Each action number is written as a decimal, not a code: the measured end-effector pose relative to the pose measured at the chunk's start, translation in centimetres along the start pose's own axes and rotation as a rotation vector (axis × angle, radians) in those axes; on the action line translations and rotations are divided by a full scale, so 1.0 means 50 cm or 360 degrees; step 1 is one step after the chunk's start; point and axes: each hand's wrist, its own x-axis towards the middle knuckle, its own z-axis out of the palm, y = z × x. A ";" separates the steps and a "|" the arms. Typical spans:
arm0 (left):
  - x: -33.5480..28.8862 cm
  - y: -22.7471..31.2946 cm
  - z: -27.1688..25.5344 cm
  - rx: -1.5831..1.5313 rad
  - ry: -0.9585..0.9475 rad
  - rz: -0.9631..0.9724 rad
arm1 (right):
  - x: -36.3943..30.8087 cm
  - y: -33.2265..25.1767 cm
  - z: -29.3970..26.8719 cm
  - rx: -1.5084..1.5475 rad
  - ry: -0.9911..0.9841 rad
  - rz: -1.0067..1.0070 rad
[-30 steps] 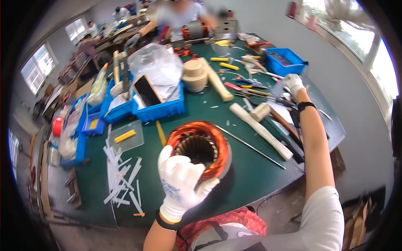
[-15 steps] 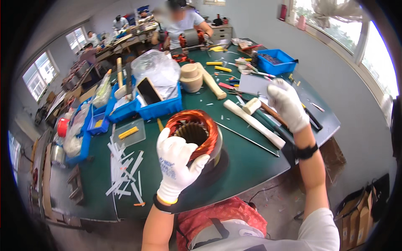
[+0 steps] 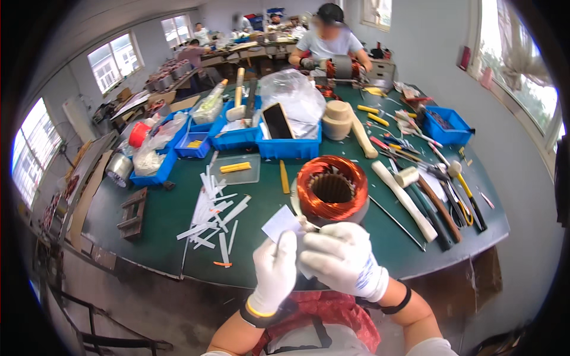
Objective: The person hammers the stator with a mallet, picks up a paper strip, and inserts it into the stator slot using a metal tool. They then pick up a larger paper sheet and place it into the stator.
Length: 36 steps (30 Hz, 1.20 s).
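Green worktop [image 3: 154, 222] spreads across the workshop, with a co-worker [image 3: 323, 43] seated at its far side and blue bins [image 3: 289, 148] along the back. Half a second ago the left hand [image 3: 275, 267] rested on the copper-wound stator [image 3: 330, 207] and the right hand [image 3: 343, 258] was out over the tools; now both have come together at the near edge. That leaves the stator standing untouched on the worktop, just beyond the hands, bore upward. Attention seems to have passed to a small white sheet [image 3: 281, 223], pinched in the left hand's thumb and fingers. Beside it the right hand curls inward, knuckles up; I can't tell whether it grips anything. Both forearms rise from below, wrists angled toward each other.
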 end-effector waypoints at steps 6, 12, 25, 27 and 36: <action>0.053 -0.023 -0.065 -0.0241 0.0233 -0.0405 | 0.035 0.075 0.005 -0.0530 0.0019 0.0459; 0.060 -0.040 -0.116 0.0168 0.0301 -0.0342 | 0.067 0.133 -0.068 -0.0049 -0.0069 0.0632; 0.045 -0.044 -0.058 0.0357 0.0253 -0.0188 | 0.129 0.313 -0.040 0.0385 -0.0769 0.0886; 0.038 -0.064 -0.053 0.0320 0.0240 -0.0166 | 0.134 0.306 -0.040 0.0224 -0.0768 0.0707; 0.014 -0.068 -0.076 0.0123 0.0398 -0.0327 | 0.075 0.063 0.034 -0.0623 -0.0283 0.0439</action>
